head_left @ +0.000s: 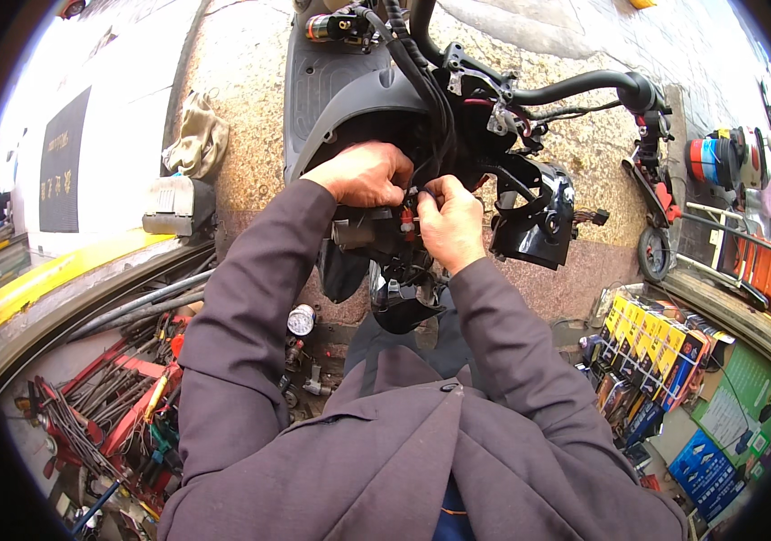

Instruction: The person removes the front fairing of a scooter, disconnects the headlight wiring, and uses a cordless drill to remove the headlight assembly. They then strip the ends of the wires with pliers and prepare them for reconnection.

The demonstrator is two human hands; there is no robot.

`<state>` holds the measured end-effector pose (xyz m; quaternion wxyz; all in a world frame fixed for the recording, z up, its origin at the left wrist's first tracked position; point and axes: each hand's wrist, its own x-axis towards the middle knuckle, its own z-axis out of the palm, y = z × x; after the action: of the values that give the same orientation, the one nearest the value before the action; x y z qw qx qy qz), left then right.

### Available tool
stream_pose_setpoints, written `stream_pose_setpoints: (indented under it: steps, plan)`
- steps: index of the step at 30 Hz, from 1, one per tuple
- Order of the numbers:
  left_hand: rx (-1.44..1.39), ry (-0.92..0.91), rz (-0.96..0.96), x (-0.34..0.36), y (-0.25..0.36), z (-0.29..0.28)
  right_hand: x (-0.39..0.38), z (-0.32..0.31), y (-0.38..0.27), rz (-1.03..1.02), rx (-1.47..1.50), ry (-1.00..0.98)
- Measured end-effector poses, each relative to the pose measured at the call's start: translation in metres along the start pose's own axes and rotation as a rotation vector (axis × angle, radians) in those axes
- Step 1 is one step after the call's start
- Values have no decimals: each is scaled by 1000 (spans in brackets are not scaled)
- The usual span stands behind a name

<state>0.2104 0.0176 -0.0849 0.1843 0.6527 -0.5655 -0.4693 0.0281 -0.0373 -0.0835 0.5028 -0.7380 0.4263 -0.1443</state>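
A dark grey scooter (340, 99) stands in front of me with its front panels off and its handlebar (575, 86) reaching to the right. My left hand (366, 173) and my right hand (449, 221) meet at the exposed wiring (426, 86) under the handlebar. Both hands pinch small wires and a red connector (406, 219) between the fingertips. A loose black headlight housing (534, 216) hangs just right of my right hand. Purple-grey jacket sleeves cover both forearms.
A red tool tray (124, 406) full of wrenches and pliers lies at lower left, with a small round gauge (301, 319) near it. Yellow and blue boxes (656, 347) are stacked at lower right. A rag (196, 135) lies on the speckled pavement at upper left.
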Motion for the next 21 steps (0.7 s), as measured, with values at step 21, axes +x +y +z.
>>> stream_pose_setpoints:
  steps: [21]
  plan:
    - [-11,176,100,-7,4,9,8,6,0,-61,123,-65]
